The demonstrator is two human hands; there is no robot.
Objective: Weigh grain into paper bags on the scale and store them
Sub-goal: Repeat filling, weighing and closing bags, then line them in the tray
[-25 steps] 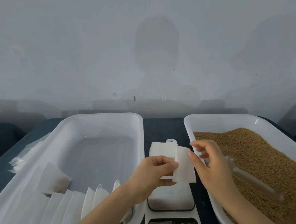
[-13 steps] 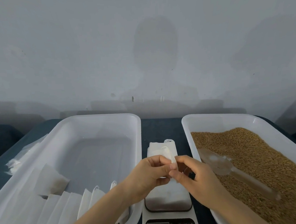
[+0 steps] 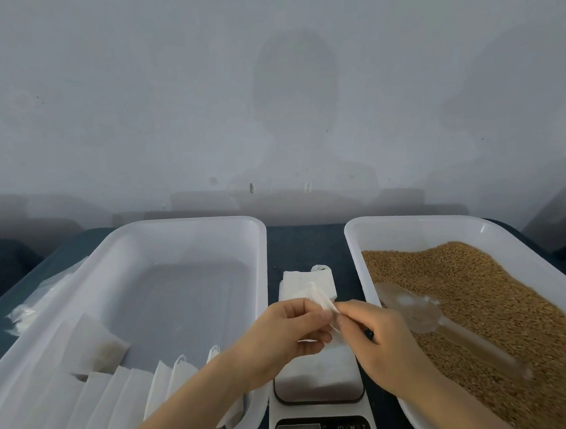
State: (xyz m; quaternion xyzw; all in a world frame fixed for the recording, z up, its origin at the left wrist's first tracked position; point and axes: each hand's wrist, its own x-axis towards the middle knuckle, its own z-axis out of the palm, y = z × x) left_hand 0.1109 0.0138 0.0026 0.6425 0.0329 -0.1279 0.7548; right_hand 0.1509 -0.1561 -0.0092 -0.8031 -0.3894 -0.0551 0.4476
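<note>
A small white paper bag [image 3: 321, 300] is pinched by the left hand [image 3: 282, 337] and right hand [image 3: 382, 344] over the white digital scale [image 3: 318, 378] at 6 o'clock

A small white paper bag [image 3: 320, 300] is pinched between the left hand [image 3: 282, 333] and the right hand [image 3: 378, 337], above the white digital scale with a pale platform [image 3: 318, 378]. Its mouth seems partly open, though the folds are too blurred to be sure. Just behind the scale lies a stack of flat white paper bags [image 3: 307, 280]. Golden-brown grain [image 3: 478, 288] fills the white plastic tub on the right [image 3: 408, 220], with a clear plastic scoop [image 3: 420, 315] lying on it. A row of white bags [image 3: 103, 384] leans in the near end of the white plastic tub on the left [image 3: 189, 221].
</note>
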